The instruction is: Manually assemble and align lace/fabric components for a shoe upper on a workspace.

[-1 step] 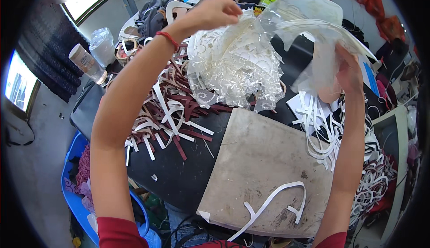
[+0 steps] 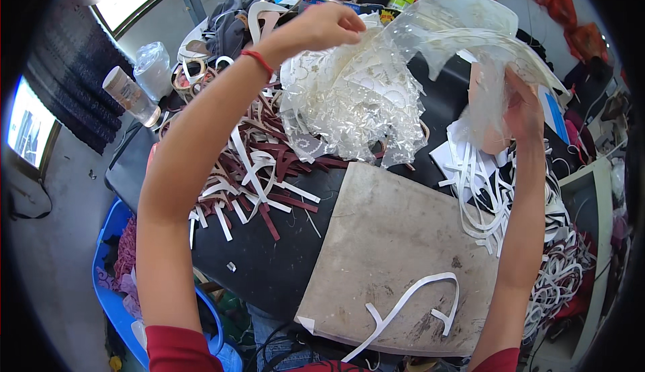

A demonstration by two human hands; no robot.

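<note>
My left hand point(image 2: 322, 29), with a red cord at its wrist, is over the far edge of a pile of sheer, whitish lace-patterned pieces point(image 2: 356, 96). Its fingers are curled in; whether they pinch an edge is hidden. At the right, my right hand point(image 2: 524, 110) is closed on curved translucent pieces point(image 2: 463, 26), which arch across behind the pile. A sheer flap point(image 2: 485, 113) hangs beside its fingers. A peach-coloured piece point(image 2: 496, 142) shows below that flap.
A stained grey-brown board point(image 2: 403, 237) lies in front, bearing a white forked strip point(image 2: 396, 308). Maroon and white strips point(image 2: 262, 163) heap at left; white strips point(image 2: 480, 190) lie at right. A bottle point(image 2: 131, 96) and a blue tub point(image 2: 107, 271) are at left.
My left hand and forearm have shifted slightly to the right. The sheer flap by my right hand has swung in toward that hand, and the arched pieces have shifted a little.
</note>
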